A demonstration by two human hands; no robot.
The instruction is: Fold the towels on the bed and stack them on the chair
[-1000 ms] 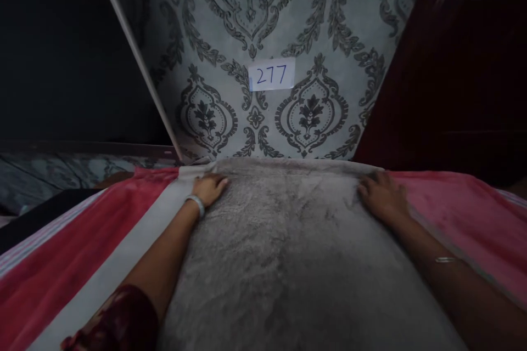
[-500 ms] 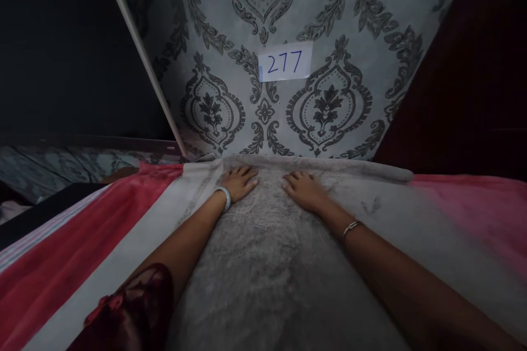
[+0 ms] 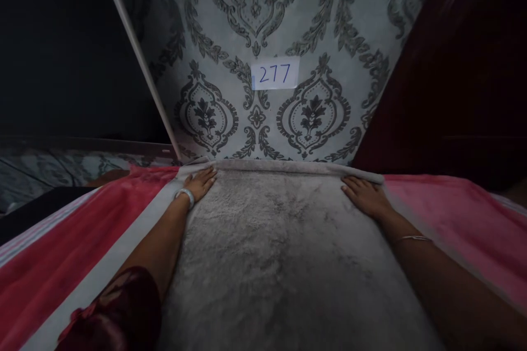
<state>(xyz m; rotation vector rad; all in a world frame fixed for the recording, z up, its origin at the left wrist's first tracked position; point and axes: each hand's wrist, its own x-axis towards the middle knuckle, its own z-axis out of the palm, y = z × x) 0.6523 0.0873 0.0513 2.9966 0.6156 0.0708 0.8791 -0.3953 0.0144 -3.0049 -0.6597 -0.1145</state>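
Observation:
A grey plush blanket (image 3: 272,241) lies spread out in front of me, its far edge rolled or folded along the wall. My left hand (image 3: 199,184) rests flat on the blanket's far left part, fingers stretched toward that fold. Near the far right corner my right hand (image 3: 365,196) presses flat on the same blanket, fingers apart and just short of the fold. Neither hand grips anything. A pale bracelet (image 3: 186,196) circles the left wrist and a thin bangle (image 3: 415,238) the right.
Red-pink cloth (image 3: 86,236) shows under the blanket on the left, and pink cloth (image 3: 440,208) on the right. A patterned wall (image 3: 255,137) with a paper marked 277 (image 3: 275,73) rises behind. A dark screen-like panel (image 3: 74,55) stands left, a dark red panel (image 3: 453,88) right.
My hands have slid apart over the blanket, the left one leftward and the right one rightward to near the far corner. The view has shifted slightly.

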